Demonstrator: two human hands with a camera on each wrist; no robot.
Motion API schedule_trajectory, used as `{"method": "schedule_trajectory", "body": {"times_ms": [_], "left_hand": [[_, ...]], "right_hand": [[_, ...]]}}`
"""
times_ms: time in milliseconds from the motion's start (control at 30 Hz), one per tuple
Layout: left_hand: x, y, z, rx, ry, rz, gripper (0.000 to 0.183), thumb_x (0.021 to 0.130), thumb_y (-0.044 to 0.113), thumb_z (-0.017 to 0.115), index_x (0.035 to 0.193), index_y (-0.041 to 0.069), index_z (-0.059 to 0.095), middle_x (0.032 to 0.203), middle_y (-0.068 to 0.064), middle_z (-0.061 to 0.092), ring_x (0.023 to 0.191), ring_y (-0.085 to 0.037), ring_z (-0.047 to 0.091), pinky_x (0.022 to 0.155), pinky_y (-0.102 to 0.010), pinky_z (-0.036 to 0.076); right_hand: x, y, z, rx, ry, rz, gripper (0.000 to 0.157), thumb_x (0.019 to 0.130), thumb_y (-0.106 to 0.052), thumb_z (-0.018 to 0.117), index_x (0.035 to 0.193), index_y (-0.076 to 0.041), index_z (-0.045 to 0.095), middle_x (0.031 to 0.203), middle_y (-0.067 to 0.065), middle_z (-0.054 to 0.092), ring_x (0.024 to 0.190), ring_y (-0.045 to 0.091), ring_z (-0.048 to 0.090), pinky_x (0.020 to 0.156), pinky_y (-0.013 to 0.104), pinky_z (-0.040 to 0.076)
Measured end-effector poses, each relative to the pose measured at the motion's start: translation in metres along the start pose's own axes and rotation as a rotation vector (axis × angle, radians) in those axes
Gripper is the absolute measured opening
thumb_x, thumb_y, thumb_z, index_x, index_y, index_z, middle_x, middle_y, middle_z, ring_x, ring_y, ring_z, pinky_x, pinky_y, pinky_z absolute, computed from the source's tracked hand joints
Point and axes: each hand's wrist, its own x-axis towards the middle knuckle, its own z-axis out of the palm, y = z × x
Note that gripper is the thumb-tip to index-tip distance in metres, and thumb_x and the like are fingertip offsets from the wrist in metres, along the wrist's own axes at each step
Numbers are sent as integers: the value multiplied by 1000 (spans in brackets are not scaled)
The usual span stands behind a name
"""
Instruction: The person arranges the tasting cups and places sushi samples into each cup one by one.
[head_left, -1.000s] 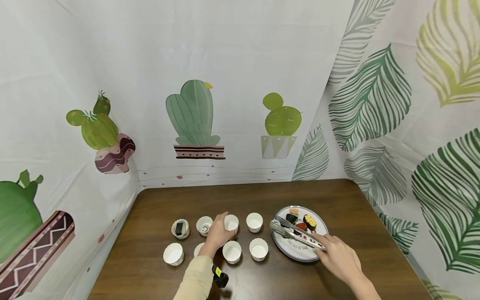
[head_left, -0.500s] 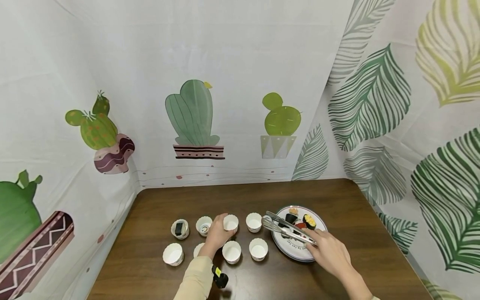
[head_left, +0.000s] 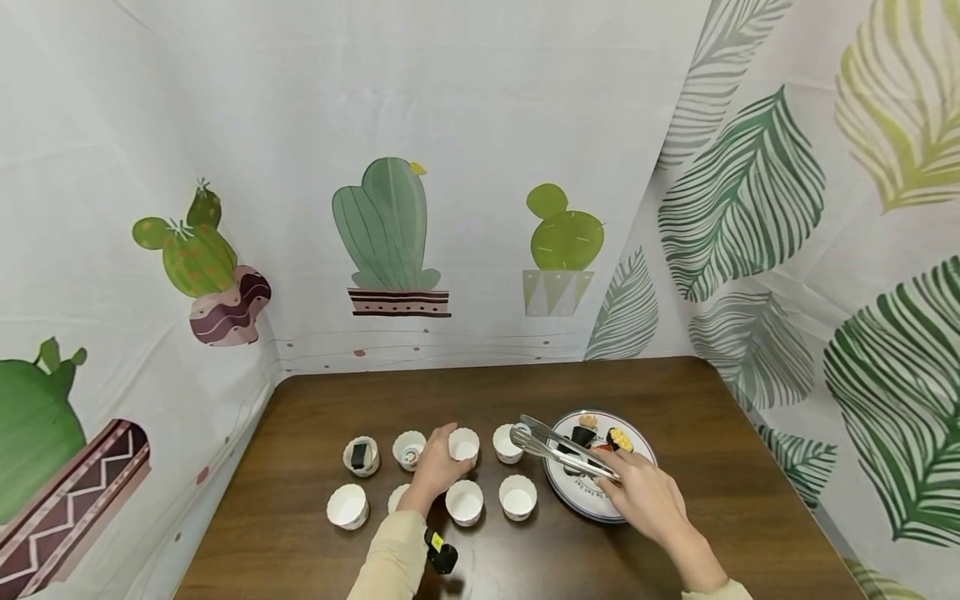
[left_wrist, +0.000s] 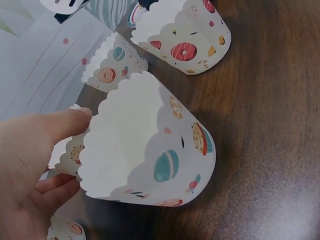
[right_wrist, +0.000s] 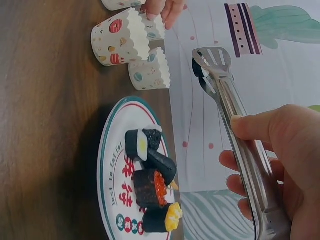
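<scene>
1. Dark brown table (head_left: 570, 571), wood-grained with a light sheen, far corners rounded. White cloth (head_left: 480, 108) beyond the plate: faint creases, printed cacti and feathery leaves.
2. Plate (head_left: 588, 503) (landmark): round, white, teal outer band, thin red line inside it. Lettering "Just To Eat" readable along a curve; large red characters beside it; marks in the small coloured discs too small to read.
3. On the plate: sushi (right_wrist: 148, 187), mostly black-wrapped. One piece topped with glossy orange beads, one with lumpy yellow grains; a smooth, rounded dark piece lies among them.
4. Left of the plate: white cups (left_wrist: 170, 185), two rows of four. Tapered, paper-like, scalloped rims; printed doughnut, cookies, teal macaron.
5. Left hand (head_left: 433, 471), left of the plate: thumb and fingers spread about a cup's width, curved round the held cup (head_left: 464, 447), second from the plate in the back row.
6. Right hand (head_left: 647, 496), at the plate's right side: fingers wrapped round tongs (right_wrist: 252, 172). Smooth, shiny metal, slotted ends; tips slightly apart, past the plate's left edge, overlapping in view the nearest back-row cup (head_left: 504, 452). Cannot tell whether the tips grip anything.
7. Farthest back-row cup from the plate: contains a dark block (head_left: 359, 456).
</scene>
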Motion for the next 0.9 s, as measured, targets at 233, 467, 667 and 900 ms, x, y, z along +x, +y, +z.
{"method": "schedule_trajectory", "body": {"times_ms": [233,467,667,900], "left_hand": [[2,2,-2,0,2,2,65,72,18,75,128,0,48,126,-19,51,114,-34,51,93,-47,41],[1,4,-4,-15,3,-9,62,73,17,75,127,-1,49,126,-20,50,114,-36,50,92,-49,42],[0,4,-4,-14,11,0,62,72,16,76,125,-2,50,124,-21,51,111,-37,51,90,-49,43],[1,3,-3,-22,7,-30,61,73,18,76,126,0,51,126,-21,51,113,-37,51,91,-49,42]], "right_hand": [[9,-5,6,14,6,-17,40,70,-23,74,109,-21,67,99,-2,68,88,20,65,63,39,50],[18,-14,13,1,9,-40,39,70,-23,74,109,-22,68,91,-1,67,78,17,63,56,32,46],[27,-23,21,14,7,-61,38,69,-22,74,106,-19,68,90,1,67,78,19,63,57,35,48],[35,-32,29,27,-57,-36,36,72,-23,71,108,-20,68,86,-2,65,74,19,61,55,34,45]]}}
